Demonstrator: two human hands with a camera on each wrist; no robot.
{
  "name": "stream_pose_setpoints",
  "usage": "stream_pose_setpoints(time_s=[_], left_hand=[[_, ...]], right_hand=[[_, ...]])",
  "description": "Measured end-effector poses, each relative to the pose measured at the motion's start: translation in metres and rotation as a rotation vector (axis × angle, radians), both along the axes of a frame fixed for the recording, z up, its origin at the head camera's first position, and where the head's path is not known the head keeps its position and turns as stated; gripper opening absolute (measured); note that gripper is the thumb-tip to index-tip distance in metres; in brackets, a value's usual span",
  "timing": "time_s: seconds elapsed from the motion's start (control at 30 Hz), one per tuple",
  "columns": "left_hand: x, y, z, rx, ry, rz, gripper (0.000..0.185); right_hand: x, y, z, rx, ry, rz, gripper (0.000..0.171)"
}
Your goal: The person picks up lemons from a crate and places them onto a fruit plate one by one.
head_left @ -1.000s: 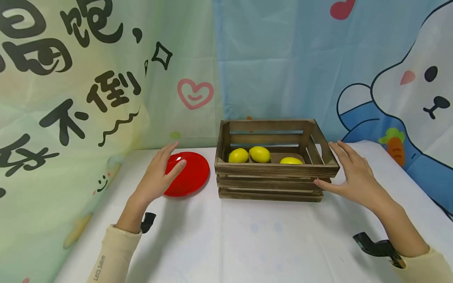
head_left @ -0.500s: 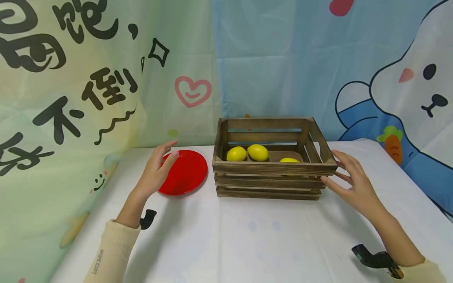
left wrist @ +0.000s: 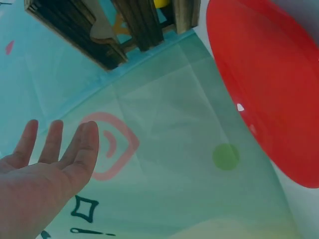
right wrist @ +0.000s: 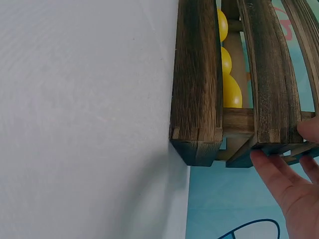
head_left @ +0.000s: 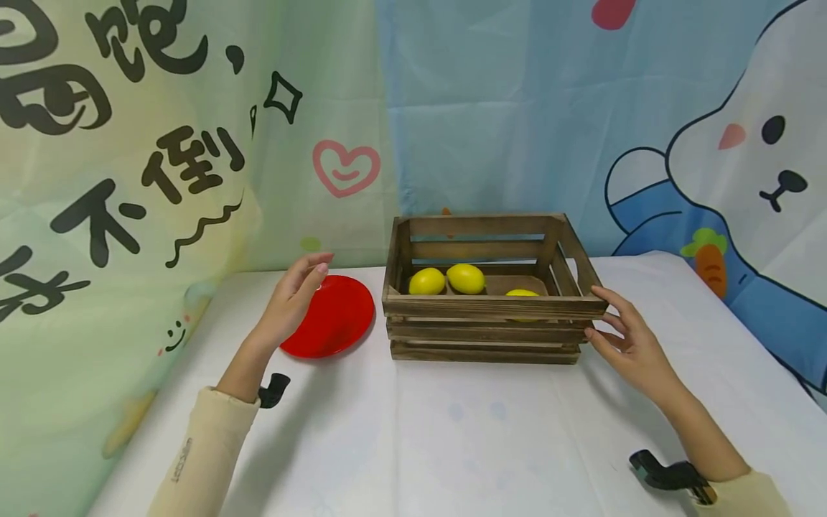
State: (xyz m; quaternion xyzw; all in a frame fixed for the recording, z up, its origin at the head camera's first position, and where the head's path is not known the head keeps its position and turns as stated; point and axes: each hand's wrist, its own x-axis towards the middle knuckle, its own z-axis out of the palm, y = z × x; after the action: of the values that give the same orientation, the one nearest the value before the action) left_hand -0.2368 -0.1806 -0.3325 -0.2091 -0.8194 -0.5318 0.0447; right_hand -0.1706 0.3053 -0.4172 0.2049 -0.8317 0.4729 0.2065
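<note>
A dark wooden slatted crate (head_left: 484,309) stands on the white table and holds three yellow lemons (head_left: 465,278). My right hand (head_left: 623,336) is at the crate's right end with loosely spread fingers, its fingertips (right wrist: 264,162) touching the front right corner. A red plate (head_left: 332,316) lies left of the crate. My left hand (head_left: 293,298) hovers over the plate's left rim with straight fingers and holds nothing. In the left wrist view the left hand (left wrist: 55,159) is flat and apart from the red plate (left wrist: 269,84). The right wrist view shows the crate (right wrist: 199,79) side on with lemons (right wrist: 230,89) inside.
A printed cloth backdrop (head_left: 194,143) hangs right behind the table, close to the crate's back and the plate. The white tablecloth (head_left: 452,438) stretches toward me in front of the crate. Black wrist camera mounts (head_left: 665,475) sit at both sleeves.
My right hand has dropped from the crate's top right rim to its front right corner. My left hand has lifted slightly off the plate toward its left rim.
</note>
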Motion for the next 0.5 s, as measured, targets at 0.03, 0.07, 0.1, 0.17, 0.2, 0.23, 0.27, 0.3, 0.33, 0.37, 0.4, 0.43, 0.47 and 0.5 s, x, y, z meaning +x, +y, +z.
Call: stream_pose_setpoints(time_s=[0.03, 0.07, 0.1, 0.17, 0.2, 0.23, 0.27, 0.3, 0.33, 0.37, 0.4, 0.43, 0.47, 0.5], left_hand=[[-0.002, 0.001, 0.002, -0.001, -0.001, -0.004, 0.045], [-0.003, 0.003, 0.004, -0.003, -0.001, -0.009, 0.045], [-0.005, 0.005, 0.007, -0.003, -0.003, -0.012, 0.045], [-0.009, 0.01, 0.011, -0.009, -0.003, -0.021, 0.044], [-0.01, 0.012, 0.014, -0.017, -0.002, -0.025, 0.043], [-0.012, 0.014, 0.016, -0.028, 0.004, -0.029, 0.042], [-0.013, 0.017, 0.017, -0.038, 0.011, -0.037, 0.041], [-0.015, 0.019, 0.019, -0.048, 0.022, -0.046, 0.041], [-0.017, 0.022, 0.021, -0.057, 0.034, -0.059, 0.04], [-0.018, 0.025, 0.022, -0.067, 0.046, -0.073, 0.039], [-0.019, 0.028, 0.024, -0.075, 0.055, -0.088, 0.039], [-0.021, 0.031, 0.026, -0.078, 0.065, -0.104, 0.038], [-0.022, 0.034, 0.027, -0.08, 0.072, -0.119, 0.037], [-0.023, 0.037, 0.029, -0.082, 0.08, -0.132, 0.037]], right_hand=[[-0.001, 0.0, -0.001, -0.005, 0.003, 0.003, 0.08], [-0.001, 0.0, -0.001, -0.01, 0.006, 0.006, 0.08], [-0.001, 0.001, -0.002, -0.011, 0.01, 0.007, 0.08], [-0.002, 0.001, -0.003, -0.015, 0.013, 0.012, 0.08], [-0.002, 0.001, -0.004, -0.016, 0.015, 0.014, 0.08], [-0.002, 0.001, -0.004, -0.016, 0.015, 0.017, 0.08], [-0.002, 0.001, -0.004, -0.018, 0.013, 0.021, 0.08], [-0.002, 0.001, -0.004, -0.019, 0.01, 0.025, 0.079], [-0.002, 0.001, -0.004, -0.024, 0.005, 0.029, 0.079], [-0.002, 0.001, -0.004, -0.028, 0.003, 0.032, 0.079], [-0.002, 0.001, -0.004, -0.03, 0.002, 0.033, 0.079], [-0.002, 0.001, -0.004, -0.034, 0.002, 0.033, 0.079], [-0.001, 0.0, -0.004, -0.038, 0.006, 0.035, 0.079], [-0.001, 0.0, -0.004, -0.039, 0.011, 0.037, 0.079]])
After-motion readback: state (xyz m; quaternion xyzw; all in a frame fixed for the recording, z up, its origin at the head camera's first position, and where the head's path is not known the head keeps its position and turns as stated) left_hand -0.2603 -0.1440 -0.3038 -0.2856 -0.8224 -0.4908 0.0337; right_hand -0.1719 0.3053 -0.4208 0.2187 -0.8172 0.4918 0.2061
